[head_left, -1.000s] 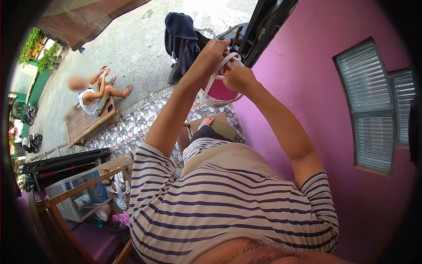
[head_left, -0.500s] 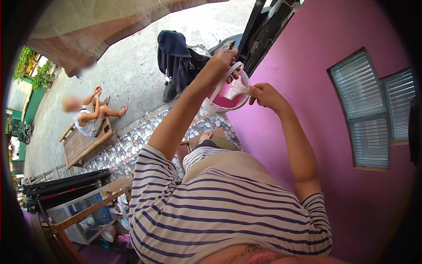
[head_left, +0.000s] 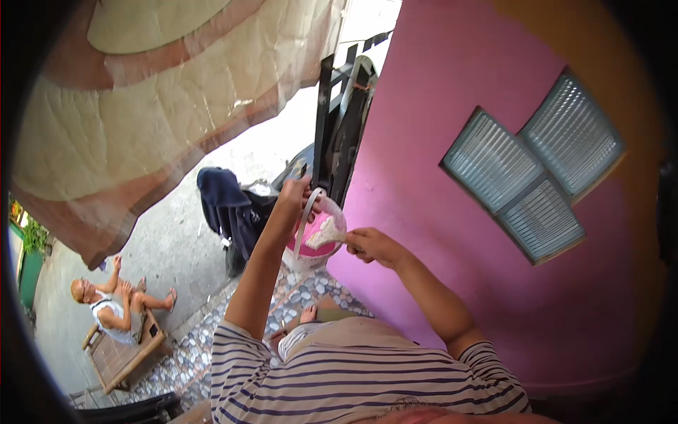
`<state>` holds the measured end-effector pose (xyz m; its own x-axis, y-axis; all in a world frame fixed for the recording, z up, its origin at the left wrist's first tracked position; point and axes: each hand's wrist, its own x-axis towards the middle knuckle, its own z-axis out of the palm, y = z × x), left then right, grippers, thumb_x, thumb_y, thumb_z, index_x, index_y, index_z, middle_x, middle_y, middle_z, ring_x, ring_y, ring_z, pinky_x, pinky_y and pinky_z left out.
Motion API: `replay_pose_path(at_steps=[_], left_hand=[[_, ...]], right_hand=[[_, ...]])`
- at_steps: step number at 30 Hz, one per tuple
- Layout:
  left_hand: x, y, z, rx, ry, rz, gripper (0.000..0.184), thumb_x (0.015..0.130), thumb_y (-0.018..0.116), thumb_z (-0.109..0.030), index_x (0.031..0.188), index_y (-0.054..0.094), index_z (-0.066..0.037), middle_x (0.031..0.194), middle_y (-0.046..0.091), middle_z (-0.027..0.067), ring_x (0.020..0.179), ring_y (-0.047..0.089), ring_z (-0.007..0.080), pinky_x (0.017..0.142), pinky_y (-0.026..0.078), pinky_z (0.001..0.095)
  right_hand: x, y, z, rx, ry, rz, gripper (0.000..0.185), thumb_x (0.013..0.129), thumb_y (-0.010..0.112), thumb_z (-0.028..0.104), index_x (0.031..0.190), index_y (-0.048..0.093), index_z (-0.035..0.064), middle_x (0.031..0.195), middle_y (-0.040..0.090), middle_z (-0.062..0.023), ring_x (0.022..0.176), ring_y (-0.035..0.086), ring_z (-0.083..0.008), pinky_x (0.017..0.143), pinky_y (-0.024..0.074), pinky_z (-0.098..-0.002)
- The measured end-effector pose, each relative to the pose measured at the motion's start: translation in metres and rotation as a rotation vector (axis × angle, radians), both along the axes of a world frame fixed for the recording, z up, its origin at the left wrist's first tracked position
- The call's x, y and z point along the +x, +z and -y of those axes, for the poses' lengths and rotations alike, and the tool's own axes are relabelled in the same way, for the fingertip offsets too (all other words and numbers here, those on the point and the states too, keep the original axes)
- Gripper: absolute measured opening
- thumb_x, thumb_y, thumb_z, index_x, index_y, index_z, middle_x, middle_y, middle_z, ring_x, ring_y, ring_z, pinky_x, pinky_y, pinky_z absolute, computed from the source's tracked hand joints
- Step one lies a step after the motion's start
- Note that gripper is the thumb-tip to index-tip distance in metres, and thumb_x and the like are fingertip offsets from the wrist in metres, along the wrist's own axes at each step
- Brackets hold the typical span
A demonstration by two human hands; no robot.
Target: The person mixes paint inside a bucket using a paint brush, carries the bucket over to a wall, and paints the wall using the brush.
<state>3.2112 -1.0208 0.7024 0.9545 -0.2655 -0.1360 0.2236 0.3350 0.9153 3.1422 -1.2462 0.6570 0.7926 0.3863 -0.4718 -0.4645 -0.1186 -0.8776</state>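
Observation:
A white bucket [head_left: 305,263] with pink paint [head_left: 326,214] inside hangs in front of me, its inner wall smeared pink and white. My left hand [head_left: 296,194] grips it at the far rim, beside the raised white handle [head_left: 305,225]. Just above that hand is a small dark piece; whether I hold it I cannot tell. My right hand [head_left: 372,246] is closed around the handle of a paint-covered paintbrush [head_left: 325,233], whose broad white head lies over the bucket's opening.
A pink wall [head_left: 417,191] with glass louvre windows [head_left: 494,162] rises on the right. Beyond the bucket stands a motorbike draped with a dark jacket [head_left: 229,201], near a black gate [head_left: 339,127]. A person [head_left: 116,307] sits on a bamboo bench [head_left: 127,360]. A tarp [head_left: 191,106] hangs overhead.
My view has tilted up and turned right, so the bucket and hands appear lower and further left. Both hands keep their holds. The seated person's arm is raised higher.

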Motion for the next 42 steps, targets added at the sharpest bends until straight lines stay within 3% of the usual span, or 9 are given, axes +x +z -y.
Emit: replay_pose_path(at_steps=[6,11,14,15,21,31,33,35,42], left_hand=[[0.003,0.010,0.011,-0.018,-0.021,0.022,0.037,0.096,0.052,-0.039,0.102,0.044,-0.004,0.080,0.060,0.0096,0.061,0.060,0.0146,0.050,0.048,0.0258],[0.005,0.019,0.021,-0.071,-0.037,0.039,0.038,0.095,0.052,-0.039,0.102,0.043,-0.003,0.076,0.059,0.0098,0.060,0.059,0.0158,0.050,0.048,0.0272],[0.006,0.024,0.031,-0.089,-0.059,0.044,0.039,0.095,0.052,-0.038,0.102,0.043,0.000,0.079,0.058,0.0120,0.062,0.060,0.0183,0.052,0.048,0.0288],[0.008,0.024,0.036,-0.106,-0.041,0.031,0.040,0.095,0.052,-0.038,0.102,0.043,0.000,0.080,0.058,0.0125,0.063,0.060,0.0187,0.053,0.048,0.0296],[0.016,0.020,0.055,-0.094,-0.042,0.046,0.041,0.095,0.051,-0.038,0.104,0.042,0.001,0.083,0.058,0.0146,0.067,0.061,0.0203,0.056,0.049,0.0315],[0.023,0.009,0.059,-0.117,-0.007,0.039,0.041,0.094,0.051,-0.035,0.108,0.043,0.003,0.087,0.057,0.0153,0.072,0.061,0.0211,0.063,0.050,0.0323],[0.030,0.005,0.053,-0.132,-0.027,0.013,0.041,0.095,0.052,-0.036,0.107,0.042,0.001,0.087,0.056,0.0137,0.071,0.061,0.0199,0.061,0.049,0.0311],[0.036,0.005,0.048,-0.148,-0.051,-0.013,0.040,0.095,0.053,-0.038,0.107,0.042,-0.001,0.086,0.055,0.0120,0.070,0.061,0.0188,0.059,0.048,0.0300],[0.044,0.003,0.028,-0.175,-0.008,0.013,0.040,0.095,0.052,-0.037,0.106,0.043,0.000,0.087,0.056,0.0129,0.072,0.061,0.0205,0.061,0.049,0.0317]], right_hand=[[-0.018,0.010,0.000,0.181,-0.190,0.017,0.023,0.099,0.050,0.020,0.108,0.052,-0.0007,0.083,0.058,-0.0058,0.059,0.047,-0.0079,0.047,0.0327,-0.0215],[-0.024,0.008,0.013,0.232,-0.159,0.056,0.023,0.099,0.051,0.018,0.108,0.052,-0.0028,0.084,0.058,-0.0073,0.061,0.051,-0.0099,0.047,0.0347,-0.0232],[-0.028,0.009,0.021,0.239,-0.149,0.067,0.018,0.097,0.050,0.016,0.103,0.053,-0.0009,0.076,0.058,-0.0062,0.055,0.051,-0.0103,0.044,0.0342,-0.0239],[-0.033,0.017,0.016,0.186,-0.298,0.058,0.016,0.096,0.049,0.015,0.101,0.053,0.0004,0.072,0.058,-0.0058,0.050,0.047,-0.0098,0.041,0.0318,-0.0240],[-0.031,0.016,0.031,0.076,-0.325,0.163,0.020,0.098,0.050,0.018,0.104,0.054,-0.0004,0.071,0.057,-0.0045,0.045,0.038,-0.0051,0.039,0.0273,-0.0213],[-0.024,0.000,0.040,0.162,-0.305,0.169,0.020,0.098,0.050,0.018,0.104,0.053,-0.0006,0.073,0.057,-0.0049,0.043,0.036,-0.0047,0.040,0.0278,-0.0224],[-0.024,0.008,0.036,0.189,-0.335,0.191,0.020,0.098,0.049,0.018,0.105,0.052,-0.0008,0.074,0.058,-0.0056,0.043,0.037,-0.0052,0.039,0.0282,-0.0228],[-0.027,0.020,0.027,0.238,-0.434,0.185,0.020,0.098,0.050,0.018,0.094,0.050,-0.0013,0.065,0.050,-0.0028,0.041,0.034,-0.0057,0.039,0.0266,-0.0239],[-0.015,0.054,0.019,0.248,-0.494,0.321,0.019,0.098,0.048,0.016,0.103,0.047,-0.0023,0.072,0.055,-0.0067,0.043,0.038,-0.0057,0.039,0.0304,-0.0232]])
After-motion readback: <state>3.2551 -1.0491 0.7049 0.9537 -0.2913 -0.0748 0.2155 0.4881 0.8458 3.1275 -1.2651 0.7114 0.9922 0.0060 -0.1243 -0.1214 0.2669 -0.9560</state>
